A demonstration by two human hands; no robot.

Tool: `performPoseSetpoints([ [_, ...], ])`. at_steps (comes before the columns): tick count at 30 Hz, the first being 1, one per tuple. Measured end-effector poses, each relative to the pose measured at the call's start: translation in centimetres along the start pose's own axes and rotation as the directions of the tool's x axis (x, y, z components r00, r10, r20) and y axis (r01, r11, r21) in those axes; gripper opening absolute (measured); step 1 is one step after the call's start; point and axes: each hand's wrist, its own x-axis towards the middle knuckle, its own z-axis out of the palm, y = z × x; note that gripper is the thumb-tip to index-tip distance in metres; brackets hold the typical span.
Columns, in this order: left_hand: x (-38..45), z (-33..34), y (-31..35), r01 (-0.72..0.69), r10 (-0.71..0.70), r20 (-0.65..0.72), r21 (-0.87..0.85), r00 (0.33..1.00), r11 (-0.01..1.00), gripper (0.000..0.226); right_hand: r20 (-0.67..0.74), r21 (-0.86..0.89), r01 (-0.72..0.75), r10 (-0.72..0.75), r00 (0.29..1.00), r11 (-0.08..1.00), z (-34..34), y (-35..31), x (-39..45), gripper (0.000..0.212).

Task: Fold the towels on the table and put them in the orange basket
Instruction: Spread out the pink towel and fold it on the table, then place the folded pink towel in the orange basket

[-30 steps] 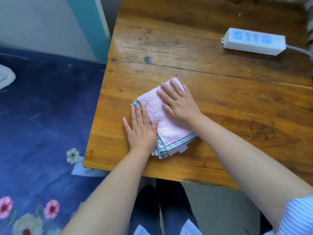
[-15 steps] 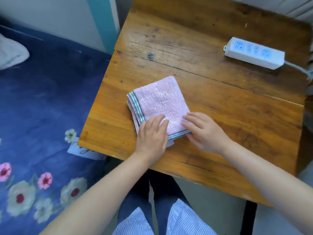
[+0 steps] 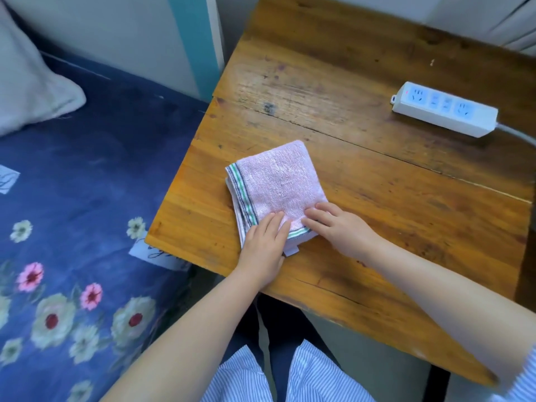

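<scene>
A pink towel (image 3: 275, 181) with green and dark stripes along its edges lies folded into a small square near the front left corner of the wooden table (image 3: 377, 175). My left hand (image 3: 265, 242) rests flat on the towel's near left corner, fingers straight. Beside it, my right hand (image 3: 336, 224) lies flat on the near right corner, fingertips on the cloth. A small white tag sticks out under the towel's near edge. No orange basket is in view.
A white power strip (image 3: 443, 113) with its cable lies at the table's far right. Left of the table is a bed with a blue floral sheet (image 3: 72, 227) and a grey pillow (image 3: 26, 82). My lap is under the table's near edge.
Both hands slid from the towel's middle down to its near edge and now press its near corners. The view has tilted and shifted.
</scene>
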Motion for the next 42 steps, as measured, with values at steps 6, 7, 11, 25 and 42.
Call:
performPoseSetpoints([
  [6,-0.7,0.0,-0.4,0.053,-0.053,0.003,0.017,0.999,0.998,0.077,0.091,0.266,-0.167,0.148,0.985,0.949,-1.3,-0.3,1.7,0.035],
  [7,-1.1,-0.2,-0.3,0.070,-0.068,-0.053,0.031,0.996,0.997,0.078,0.110,0.306,-0.190,0.163,0.980,0.933,-1.6,-0.3,2.0,0.034],
  [11,-2.9,-1.4,-1.0,0.085,-0.080,-0.345,0.000,0.935,0.996,0.081,0.220,0.375,-0.280,0.208,0.953,0.884,-3.9,-0.8,3.7,0.026],
  [25,-18.7,-11.2,-15.4,0.378,-0.597,-0.434,-0.491,0.675,0.784,0.027,0.179,0.392,0.027,-0.105,0.978,0.919,-7.7,-14.0,21.9,0.043],
  [42,-55.9,-10.4,-33.5,0.762,-0.889,-0.315,-0.465,0.334,0.451,0.031,0.094,0.474,0.380,-0.475,0.875,0.794,-5.8,-54.0,37.9,0.030],
])
